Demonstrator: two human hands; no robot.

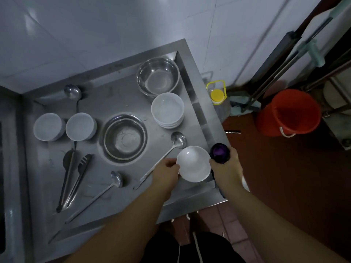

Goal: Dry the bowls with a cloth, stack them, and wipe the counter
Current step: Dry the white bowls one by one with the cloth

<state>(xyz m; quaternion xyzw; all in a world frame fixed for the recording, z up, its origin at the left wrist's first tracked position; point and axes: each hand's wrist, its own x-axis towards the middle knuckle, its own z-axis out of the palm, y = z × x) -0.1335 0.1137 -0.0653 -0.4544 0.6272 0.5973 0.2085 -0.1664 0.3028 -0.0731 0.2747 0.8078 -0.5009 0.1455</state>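
drying | left hand pinches bowl rim, right hand clutches cloth | swab inside first (hold rim firm), then stack

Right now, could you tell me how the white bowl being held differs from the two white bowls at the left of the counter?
The held bowl is upright, its hollow showing; the two left bowls lie upside down. The held bowl is gripped between the left hand and right hand; the left pair rest untouched on the counter. All three are plain white and round.
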